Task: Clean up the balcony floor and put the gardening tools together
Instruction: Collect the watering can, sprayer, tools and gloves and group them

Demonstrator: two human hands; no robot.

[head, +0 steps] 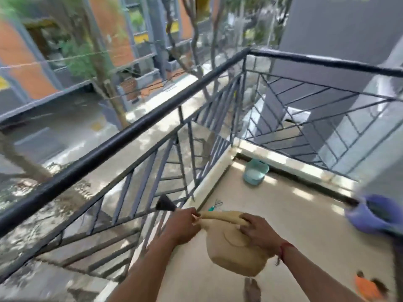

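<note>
A grey metal railing with slanted bars and a black round top rail (130, 129) fences the smooth beige balcony floor (283, 214). Above the floor, near the railing, hangs a beige plastic watering can (235, 258), rounded, with a black flared spout head (164, 203). Both hands hold it: the right hand (259, 232) curls over its arched handle, the left hand (181, 227) closes round the handle's front end. A blurred purple pot (375, 216) sits at the right, a teal plastic pot (255, 172) in the corner. A small teal hand rake (216, 204) lies by the railing's kerb.

Grey railing (130, 130) with black top rail, blurred trees (99, 62), seemingly orange building (21, 68) beyond
</note>
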